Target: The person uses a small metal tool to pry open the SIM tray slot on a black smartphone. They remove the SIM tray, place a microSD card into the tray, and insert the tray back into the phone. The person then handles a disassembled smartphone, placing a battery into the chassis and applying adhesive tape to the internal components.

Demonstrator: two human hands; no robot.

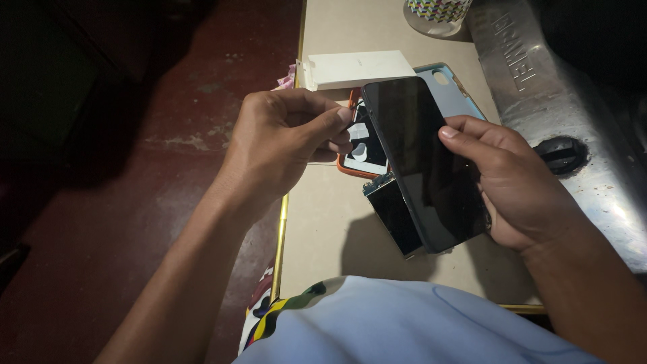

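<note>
- Right hand (519,182) grips a flat black glossy smartphone (424,162), held tilted above the beige tabletop (323,222), its far end up and leaning left
- Fingers wrap behind the right long edge, thumb (465,135) pressed on the glass front near that edge; a closed, steady clamp, and I judge it leaves the left edge free for the other hand
- Left hand (283,145) sits just left of the phone's far left edge, fingers curled in tight, thumb and forefinger pinched together at the tip (344,118)
- A thin dark sliver shows at that pinch; too small to say what it is, or whether it touches the phone
- So the phone lies between the two hands: clamped on its right side, the left fingertips just beside its upper left edge
- Under the phone, flat on the table, a dark rectangular screen panel with a bare circuit edge (394,216) pokes out near and left
- Beyond that, an orange-rimmed phone case with a black and white pattern (360,152), partly hidden by the left fingers
- A pale blue soft phone cover (451,91) lies behind the held phone, far side
- A white flat cardboard box (354,67) rests at the far left of the table
- Far off, a cup with a colourful zigzag pattern (438,13); right of it, a grey metal machine body (559,114)
- Near edge: light blue shirt (404,323) of the person
</note>
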